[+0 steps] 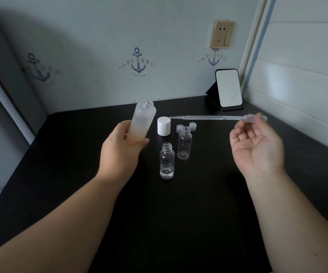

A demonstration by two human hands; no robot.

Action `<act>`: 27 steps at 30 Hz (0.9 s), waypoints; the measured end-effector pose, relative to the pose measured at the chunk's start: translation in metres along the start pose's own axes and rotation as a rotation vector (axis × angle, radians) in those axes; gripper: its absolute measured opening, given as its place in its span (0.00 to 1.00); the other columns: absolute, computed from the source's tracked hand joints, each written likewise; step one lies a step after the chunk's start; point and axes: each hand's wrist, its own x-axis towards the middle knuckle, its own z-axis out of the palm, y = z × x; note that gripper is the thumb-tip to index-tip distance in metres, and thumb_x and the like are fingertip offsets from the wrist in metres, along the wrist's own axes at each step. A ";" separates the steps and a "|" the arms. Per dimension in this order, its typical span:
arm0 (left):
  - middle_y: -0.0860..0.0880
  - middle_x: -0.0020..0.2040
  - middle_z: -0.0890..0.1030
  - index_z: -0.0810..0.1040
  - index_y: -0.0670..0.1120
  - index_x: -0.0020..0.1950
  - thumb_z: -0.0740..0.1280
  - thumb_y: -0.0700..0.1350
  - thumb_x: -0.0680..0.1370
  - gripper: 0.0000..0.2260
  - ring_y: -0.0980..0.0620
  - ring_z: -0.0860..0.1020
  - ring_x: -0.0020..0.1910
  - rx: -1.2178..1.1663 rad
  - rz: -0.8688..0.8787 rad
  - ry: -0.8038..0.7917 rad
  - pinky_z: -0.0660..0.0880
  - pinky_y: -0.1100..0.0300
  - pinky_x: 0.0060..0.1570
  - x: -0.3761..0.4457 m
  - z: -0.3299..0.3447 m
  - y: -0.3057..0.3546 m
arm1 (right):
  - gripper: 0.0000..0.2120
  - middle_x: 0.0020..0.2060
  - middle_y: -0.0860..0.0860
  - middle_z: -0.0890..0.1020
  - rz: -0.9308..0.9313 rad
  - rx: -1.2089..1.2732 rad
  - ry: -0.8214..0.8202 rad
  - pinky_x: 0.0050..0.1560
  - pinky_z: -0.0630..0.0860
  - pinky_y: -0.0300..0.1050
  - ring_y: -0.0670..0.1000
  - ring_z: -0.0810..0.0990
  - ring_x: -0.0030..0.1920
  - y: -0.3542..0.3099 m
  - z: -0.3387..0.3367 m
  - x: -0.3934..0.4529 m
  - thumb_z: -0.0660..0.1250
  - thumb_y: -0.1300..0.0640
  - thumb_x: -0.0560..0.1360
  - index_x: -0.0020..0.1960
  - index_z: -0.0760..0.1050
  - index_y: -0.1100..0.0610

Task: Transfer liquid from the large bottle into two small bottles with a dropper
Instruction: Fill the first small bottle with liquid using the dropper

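Note:
My left hand (121, 148) grips the lower part of the large frosted bottle (144, 120), which is uncapped and tilted with its mouth up and to the right. My right hand (255, 146), palm up, pinches the bulb of a clear plastic dropper (214, 117) that lies level in the air, tip pointing left toward the large bottle. Two small clear bottles stand open between my hands: the near one (167, 163) holds a little liquid at its bottom, the far one (184, 142) looks empty.
A white cap (163, 126) stands behind the small bottles, with two small clear caps (180, 128) (193, 126) beside it. A small standing mirror (228, 89) is at the back right corner of the black table (80, 174). Walls close off the back and right.

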 end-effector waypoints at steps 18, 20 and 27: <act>0.56 0.64 0.77 0.68 0.54 0.72 0.74 0.55 0.75 0.28 0.54 0.76 0.61 -0.048 -0.121 -0.013 0.76 0.54 0.58 0.005 0.004 -0.002 | 0.15 0.34 0.49 0.81 0.032 -0.039 -0.012 0.37 0.75 0.39 0.47 0.78 0.32 0.002 -0.001 0.001 0.68 0.61 0.78 0.33 0.83 0.56; 0.58 0.63 0.77 0.69 0.54 0.72 0.74 0.54 0.75 0.28 0.57 0.76 0.59 -0.053 -0.116 -0.022 0.75 0.59 0.53 0.003 0.003 0.000 | 0.15 0.34 0.49 0.81 0.035 -0.042 -0.021 0.36 0.75 0.39 0.47 0.78 0.32 0.002 -0.001 0.001 0.68 0.61 0.78 0.33 0.83 0.56; 0.59 0.54 0.76 0.71 0.56 0.66 0.70 0.43 0.68 0.27 0.59 0.77 0.53 -0.226 0.006 0.160 0.75 0.63 0.49 -0.011 -0.014 0.014 | 0.17 0.34 0.49 0.81 0.033 -0.050 -0.030 0.37 0.75 0.38 0.47 0.78 0.33 0.002 0.000 0.000 0.67 0.60 0.78 0.32 0.83 0.56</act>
